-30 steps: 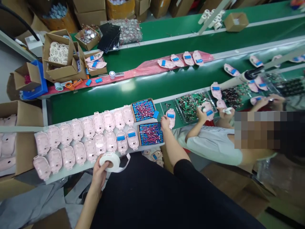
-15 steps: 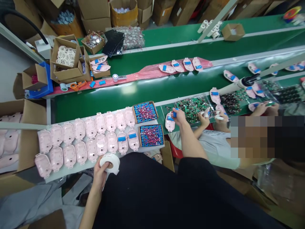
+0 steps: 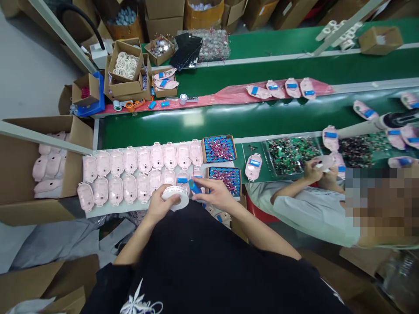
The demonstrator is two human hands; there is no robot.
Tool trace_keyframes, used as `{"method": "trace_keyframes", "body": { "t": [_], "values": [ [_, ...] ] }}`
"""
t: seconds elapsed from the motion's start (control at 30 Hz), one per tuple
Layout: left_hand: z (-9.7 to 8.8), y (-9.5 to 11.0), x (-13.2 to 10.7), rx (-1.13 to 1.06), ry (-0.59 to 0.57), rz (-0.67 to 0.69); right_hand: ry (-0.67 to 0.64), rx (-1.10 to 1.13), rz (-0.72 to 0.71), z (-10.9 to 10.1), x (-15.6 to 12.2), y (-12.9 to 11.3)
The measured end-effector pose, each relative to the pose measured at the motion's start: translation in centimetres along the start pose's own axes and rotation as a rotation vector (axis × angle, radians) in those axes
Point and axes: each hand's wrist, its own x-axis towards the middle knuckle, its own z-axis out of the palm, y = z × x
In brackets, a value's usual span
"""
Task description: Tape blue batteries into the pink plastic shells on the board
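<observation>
My left hand (image 3: 157, 207) is closed round a roll of white tape (image 3: 183, 199), its thumb at the core. Close by on the right, my right hand (image 3: 218, 195) pinches a blue cylindrical battery (image 3: 194, 186) near the roll's edge. Whether battery and tape touch, I cannot tell. Behind both hands stand two rows of pink plastic shells (image 3: 117, 162) on a pale board. In the near row, a shell beside my hands carries a blue battery (image 3: 182, 180); the shell behind my right fingers is partly hidden. Blue batteries with red wires (image 3: 218, 148) fill two cartons at the rows' right end.
A pink shell with a battery (image 3: 253, 167) lies right of the cartons. Green circuit boards (image 3: 291, 152) fill a tray near a co-worker's hand (image 3: 312, 171). A green conveyor (image 3: 147, 126) runs behind. At left stands a large carton (image 3: 77, 155) of shells.
My right hand has come left with a battery, from beside the lone shell to the tape roll. My left hand has risen slightly toward it. The view has shifted left.
</observation>
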Motion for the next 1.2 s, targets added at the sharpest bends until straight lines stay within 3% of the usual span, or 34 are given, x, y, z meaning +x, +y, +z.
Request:
{"method": "trace_keyframes", "body": {
  "t": [0.13,0.27,0.37,0.5,0.6,0.67,0.77,0.9,0.97,1.03,1.13,1.2],
  "values": [
    [-1.1,-0.7,-0.9,0.015,-0.021,0.027,-0.031,-0.151,-0.121,0.8,-0.5,-1.4],
    [-1.9,-1.1,-1.4,-0.034,0.033,0.019,-0.010,-0.119,-0.082,2.5,-1.2,-0.7],
    [-2.5,-1.0,-1.5,-0.115,0.121,-0.022,-0.001,0.061,0.047,5.1,-1.8,0.3],
    [-2.6,-1.4,-1.8,-0.176,0.220,-0.045,0.040,0.473,0.242,9.6,-2.1,1.5],
    [-1.3,-2.7,-1.7,-0.202,0.367,-0.007,0.248,0.706,0.332,12.7,-2.1,2.4],
    [0.1,-3.8,-1.4,-0.275,0.451,-0.005,0.356,0.791,0.367,13.2,-1.3,3.3],
    [1.2,-4.9,-0.8,-0.430,0.497,-0.050,0.460,0.767,0.363,9.8,2.5,5.7],
    [-0.5,-5.2,-0.5,-0.563,0.543,-0.065,0.606,0.335,0.266,-0.1,12.1,10.9],
    [-1.7,-5.4,-0.8,-0.570,0.556,-0.088,0.442,-0.056,0.298,-4.1,16.9,13.9],
    [-2.3,-5.7,-1.3,-0.542,0.585,-0.137,0.142,-0.474,0.342,-6.3,20.4,16.5],
    [-2.2,-6.2,-2.1,-0.515,0.657,-0.201,-0.286,-0.916,0.314,-7.0,22.8,19.3],
    [-1.8,-6.4,-2.6,-0.509,0.707,-0.219,-0.425,-1.038,0.252,-6.7,23.2,20.3]
  ]
}}
